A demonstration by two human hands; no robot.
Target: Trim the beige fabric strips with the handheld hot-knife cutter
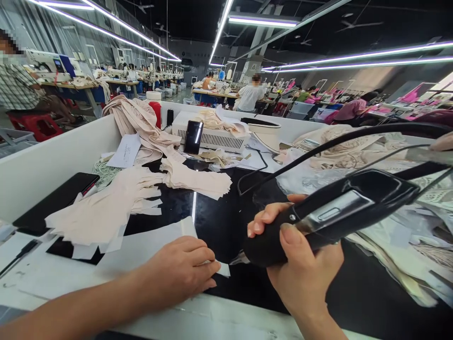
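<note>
My right hand [300,255] is wrapped around a black corded hand tool [336,217] with a metal plate on its side. The tool's short metal tip [240,258] points left, just above the black board [226,222]. My left hand [187,267] lies palm down, its fingers bent and pressed together on a pale fabric piece [191,228], whose end shows past the fingertips. The tool's tip is near those fingertips; whether it touches the fabric I cannot tell. Beyond the left hand are a fanned stack of cream fabric pieces [102,203] and a smaller stack [198,177].
A black phone [193,137] leans against a white vented box [212,130]. Another black device [56,200] lies left. Lace and fabric [396,264] heap at right. A thick black cable [311,151] arches across, and a white wall [60,146] borders the table. People sit farther off.
</note>
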